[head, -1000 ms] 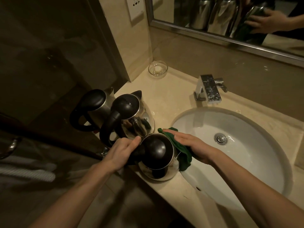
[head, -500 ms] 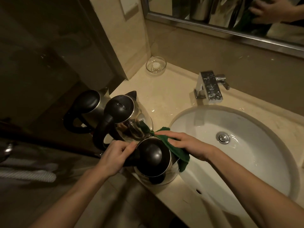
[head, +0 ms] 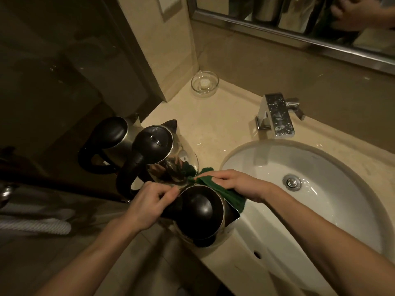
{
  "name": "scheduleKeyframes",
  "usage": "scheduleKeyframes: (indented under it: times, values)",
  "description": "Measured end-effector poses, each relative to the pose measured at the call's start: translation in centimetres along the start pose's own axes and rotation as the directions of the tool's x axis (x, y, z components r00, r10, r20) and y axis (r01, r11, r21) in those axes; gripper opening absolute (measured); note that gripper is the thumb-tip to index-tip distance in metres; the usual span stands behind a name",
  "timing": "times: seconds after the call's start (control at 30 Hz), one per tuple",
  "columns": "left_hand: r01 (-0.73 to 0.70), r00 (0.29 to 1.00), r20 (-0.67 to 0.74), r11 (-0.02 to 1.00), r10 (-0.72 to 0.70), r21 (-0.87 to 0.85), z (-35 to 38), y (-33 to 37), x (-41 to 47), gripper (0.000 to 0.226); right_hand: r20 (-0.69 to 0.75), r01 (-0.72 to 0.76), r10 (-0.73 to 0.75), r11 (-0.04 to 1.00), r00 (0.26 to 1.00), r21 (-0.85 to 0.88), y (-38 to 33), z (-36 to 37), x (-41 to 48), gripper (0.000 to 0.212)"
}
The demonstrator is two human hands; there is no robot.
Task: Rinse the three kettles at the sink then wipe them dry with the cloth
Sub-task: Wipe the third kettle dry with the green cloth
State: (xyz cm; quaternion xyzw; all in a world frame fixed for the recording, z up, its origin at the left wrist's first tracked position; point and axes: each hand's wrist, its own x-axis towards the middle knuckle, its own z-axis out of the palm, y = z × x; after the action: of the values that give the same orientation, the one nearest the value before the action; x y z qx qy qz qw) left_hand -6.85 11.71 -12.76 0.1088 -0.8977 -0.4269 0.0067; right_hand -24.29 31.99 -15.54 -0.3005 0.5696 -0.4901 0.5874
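Note:
Three steel kettles with black lids and handles stand on the beige counter left of the sink (head: 333,159). The nearest kettle (head: 201,212) sits at the counter's front edge. My left hand (head: 147,205) grips its black handle. My right hand (head: 237,184) presses a green cloth (head: 226,193) against that kettle's far right side. The middle kettle (head: 162,154) stands just behind it, and the far kettle (head: 113,137) is at the counter's left end.
A square chrome tap (head: 275,114) stands behind the white basin, whose drain (head: 291,182) is shut. A small glass dish (head: 204,84) sits in the back corner. A mirror (head: 299,16) runs along the wall. Water drops lie on the counter (head: 213,133).
My right hand has slid the green cloth from the near kettle's right side up toward its far rim. My left hand keeps hold of the handle. The view has tilted slightly downward.

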Motion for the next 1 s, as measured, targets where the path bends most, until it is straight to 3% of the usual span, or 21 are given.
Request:
scheduleKeyframes:
  times: [0.17,0.4,0.63,0.77,1.0]
  values:
    - [-0.011,1.000,-0.025,1.000,0.012,0.028,0.0,-0.2,-0.2,0.056,0.072,0.060,-0.058,0.998,0.996,-0.030,-0.6,0.0,0.7,0.038]
    - [0.011,0.999,-0.036,0.998,-0.009,0.056,0.2,-0.4,-0.2,0.052,0.010,-0.064,0.064,0.998,0.998,-0.004,-0.3,0.0,1.7,0.034]
    - [0.035,0.997,-0.068,0.998,-0.031,0.060,0.2,-0.3,-0.3,0.058,0.036,-0.010,0.013,0.998,0.999,-0.063,-2.4,0.5,2.1,0.031]
    - [0.054,0.993,-0.106,0.997,-0.049,0.047,0.3,0.1,-0.3,0.066,-0.069,-0.048,0.044,0.998,0.997,-0.048,-1.4,0.6,1.5,0.029]
    - [0.068,0.984,-0.163,0.998,-0.066,0.005,0.4,0.3,-1.2,0.056,-0.265,-0.089,0.077,0.995,0.961,-0.034,-1.0,1.5,0.2,0.028]
